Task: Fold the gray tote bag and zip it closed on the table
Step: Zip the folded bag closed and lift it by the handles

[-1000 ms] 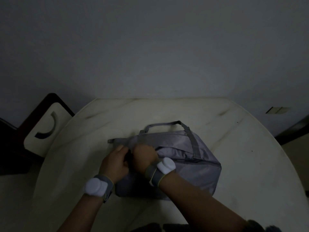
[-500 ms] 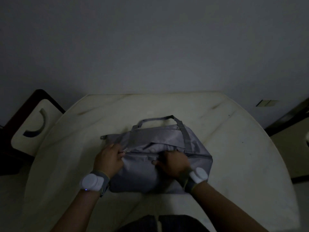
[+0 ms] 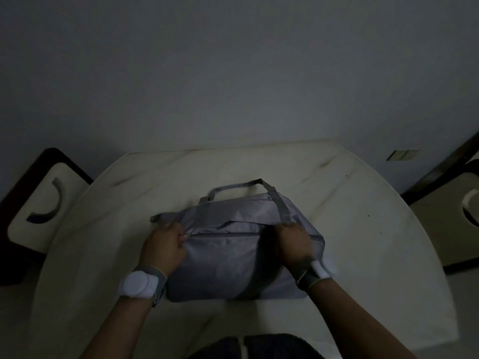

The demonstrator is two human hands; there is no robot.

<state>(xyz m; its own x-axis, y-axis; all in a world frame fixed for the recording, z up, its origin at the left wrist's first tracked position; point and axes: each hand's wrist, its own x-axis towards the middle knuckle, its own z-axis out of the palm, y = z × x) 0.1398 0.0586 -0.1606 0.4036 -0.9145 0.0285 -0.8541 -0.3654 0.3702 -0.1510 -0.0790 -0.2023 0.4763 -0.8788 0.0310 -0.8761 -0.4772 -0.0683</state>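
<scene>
The gray tote bag lies folded flat in the middle of the pale round table, its strap handle looping toward the wall. A zipper line runs across the bag's front from left to right. My left hand pinches the fabric at the zipper's left end. My right hand grips the bag at the zipper's right end, fingers curled over it. The zipper pull is hidden under that hand.
A dark-framed chair with a pale seat stands at the table's left, and another chair at the right. A grey wall rises behind the table. The scene is dim.
My right hand has slid rightward along the zipper from beside my left hand to the bag's right end, and the zipper line behind it looks closed. My left hand stayed at the left end.
</scene>
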